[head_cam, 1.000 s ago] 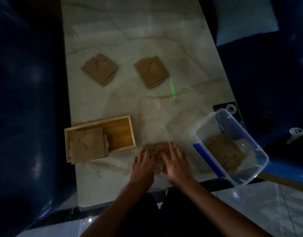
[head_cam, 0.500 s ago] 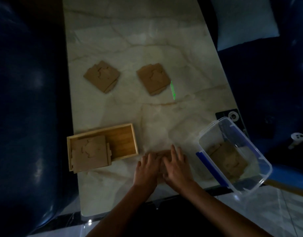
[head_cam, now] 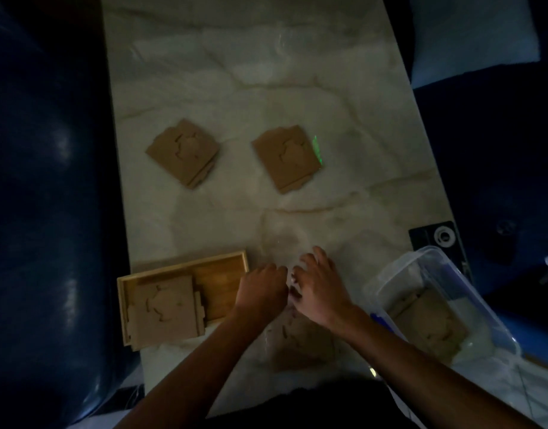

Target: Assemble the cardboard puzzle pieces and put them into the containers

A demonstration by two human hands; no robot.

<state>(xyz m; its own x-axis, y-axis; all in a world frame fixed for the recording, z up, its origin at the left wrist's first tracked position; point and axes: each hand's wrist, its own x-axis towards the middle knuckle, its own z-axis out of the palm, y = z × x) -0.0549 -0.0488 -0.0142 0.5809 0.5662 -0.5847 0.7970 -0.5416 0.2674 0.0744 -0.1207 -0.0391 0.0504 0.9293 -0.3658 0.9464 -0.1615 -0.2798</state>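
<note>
A brown cardboard puzzle [head_cam: 300,342] lies flat near the table's front edge, partly under my wrists. Just beyond it hover my left hand [head_cam: 260,294], fingers curled under and hidden, and my right hand [head_cam: 320,289], fingers apart; the two almost touch. The wooden box [head_cam: 226,258] on the left holds an assembled puzzle [head_cam: 164,311] that overhangs its front rim. To the right, the clear plastic container [head_cam: 437,258] holds another puzzle [head_cam: 427,320]. Farther back on the table sit two more cardboard stacks, one on the left [head_cam: 183,153] and one on the right [head_cam: 286,157].
The marble table [head_cam: 235,72] runs away from me between dark blue sofas. A green light streak [head_cam: 316,148] falls beside the right stack. A black device [head_cam: 433,238] sits at the table's right edge, and a pale cushion [head_cam: 471,35] lies at the top right.
Both hands have slid forward off the near puzzle, which now shows beneath my wrists. My left fingers have curled. The view has tipped down and closer.
</note>
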